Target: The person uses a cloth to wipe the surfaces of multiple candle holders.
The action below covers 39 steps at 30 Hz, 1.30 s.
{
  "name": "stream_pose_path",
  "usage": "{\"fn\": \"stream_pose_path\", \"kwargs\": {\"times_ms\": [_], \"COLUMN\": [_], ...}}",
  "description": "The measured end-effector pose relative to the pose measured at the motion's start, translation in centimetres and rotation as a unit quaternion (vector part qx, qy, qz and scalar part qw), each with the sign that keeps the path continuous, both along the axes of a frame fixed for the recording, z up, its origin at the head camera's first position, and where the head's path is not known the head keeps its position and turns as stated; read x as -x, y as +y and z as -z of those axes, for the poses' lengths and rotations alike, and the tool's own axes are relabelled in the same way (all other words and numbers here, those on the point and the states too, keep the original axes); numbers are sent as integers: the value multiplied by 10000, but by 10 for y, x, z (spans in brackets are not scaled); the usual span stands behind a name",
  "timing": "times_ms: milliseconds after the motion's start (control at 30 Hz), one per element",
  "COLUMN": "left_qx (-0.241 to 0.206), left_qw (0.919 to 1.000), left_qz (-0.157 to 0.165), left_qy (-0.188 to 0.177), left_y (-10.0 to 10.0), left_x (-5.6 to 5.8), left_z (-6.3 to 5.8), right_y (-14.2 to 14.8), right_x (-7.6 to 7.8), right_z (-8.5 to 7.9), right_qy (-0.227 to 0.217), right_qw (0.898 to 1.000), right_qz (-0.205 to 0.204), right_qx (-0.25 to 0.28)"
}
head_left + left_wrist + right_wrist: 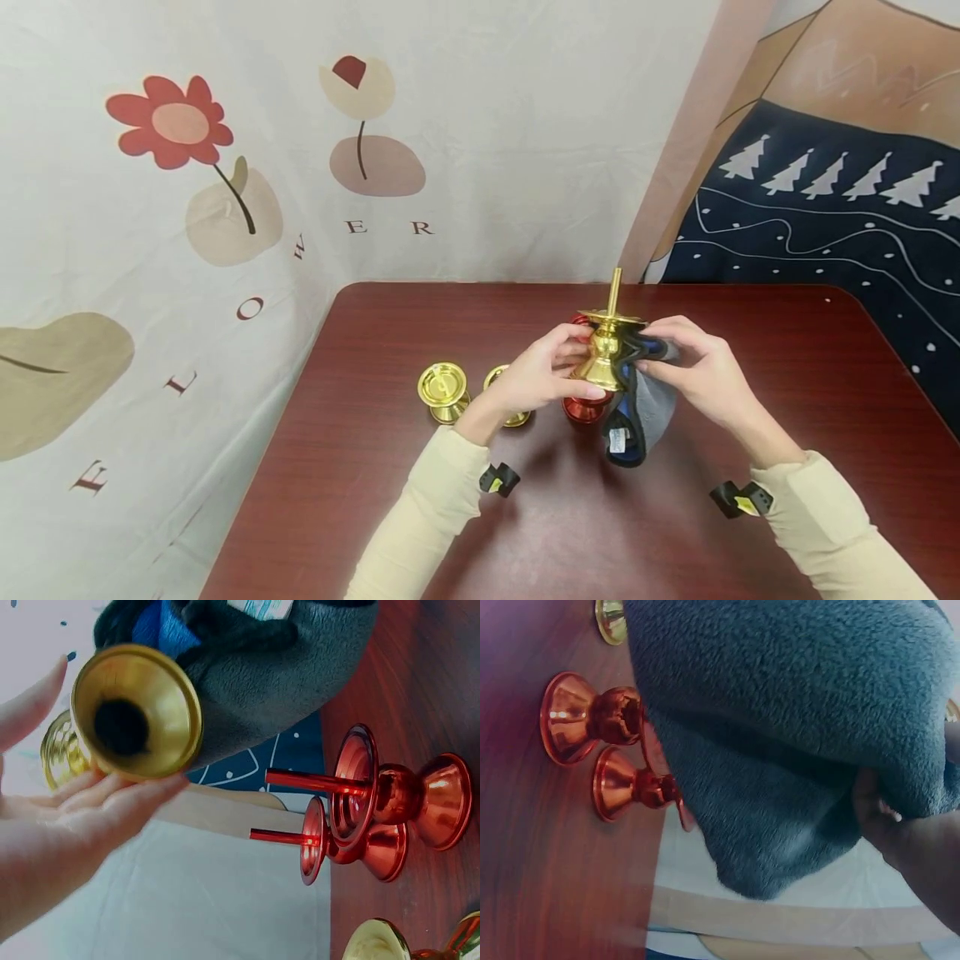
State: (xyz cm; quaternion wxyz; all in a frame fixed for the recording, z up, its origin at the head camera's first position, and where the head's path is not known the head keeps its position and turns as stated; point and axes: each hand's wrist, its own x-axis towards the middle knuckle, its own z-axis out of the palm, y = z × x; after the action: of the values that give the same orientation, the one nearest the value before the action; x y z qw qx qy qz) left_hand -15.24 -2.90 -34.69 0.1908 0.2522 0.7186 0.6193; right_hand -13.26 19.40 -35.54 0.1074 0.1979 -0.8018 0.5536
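Note:
A gold candle holder with a thin upright rod is held above the table, slightly tilted. My left hand holds it, thumb near the base and fingers at the far side. In the left wrist view the hollow underside of its base faces the camera. My right hand grips a grey cloth with blue inside and dark edging, and brings it against the holder's right side. The cloth hangs down, showing a white label. In the right wrist view the cloth hides most of the holder and the right fingers.
Two red candle holders stand on the table behind the held one. To the left stand two more gold candle holders, one partly hidden by my left hand. The brown table meets a printed curtain at the back.

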Motion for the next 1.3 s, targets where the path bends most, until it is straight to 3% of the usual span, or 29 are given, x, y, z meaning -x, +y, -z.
{"fn": "stream_pose_path", "kwargs": {"times_ms": [200, 300, 400, 533, 667, 767, 900, 1100, 1200, 1300], "left_qx": [699, 1014, 1048, 590, -39, -374, -503, -483, -246, 305], "left_qw": [9943, 9890, 9887, 9965, 9999, 9990, 9978, 9969, 9987, 9992], "left_qz": [-566, -723, -733, -461, -94, 165, 393, 433, 183, -253], "left_qy": [578, 793, 777, 374, -51, -172, -190, -437, -400, -14], "left_y": [7, 9, 11, 9, 3, 0, -3, -2, 3, 7], "left_x": [-1, -2, -3, -2, 0, 1, 0, -2, -2, -2], "left_z": [3, 2, 1, 2, 2, 2, 2, 2, 4, 5], "right_y": [-10, -15, -18, -13, -2, 4, 6, 4, 0, -7], "right_x": [-7, -11, -13, -13, -8, -6, -5, -5, -7, -10], "right_z": [-11, -18, -23, -23, -17, -12, -5, -1, -2, -6], "right_qy": [174, 286, 356, 181, -202, -490, -695, -607, -377, -38], "right_qw": [9958, 9895, 9846, 9891, 9985, 9986, 9961, 9978, 9990, 9972], "right_qz": [509, 752, 862, 693, 241, -43, -110, 50, 233, 492], "right_qx": [-743, -1200, -1481, -1285, -447, 190, 532, 272, -82, -556]}}
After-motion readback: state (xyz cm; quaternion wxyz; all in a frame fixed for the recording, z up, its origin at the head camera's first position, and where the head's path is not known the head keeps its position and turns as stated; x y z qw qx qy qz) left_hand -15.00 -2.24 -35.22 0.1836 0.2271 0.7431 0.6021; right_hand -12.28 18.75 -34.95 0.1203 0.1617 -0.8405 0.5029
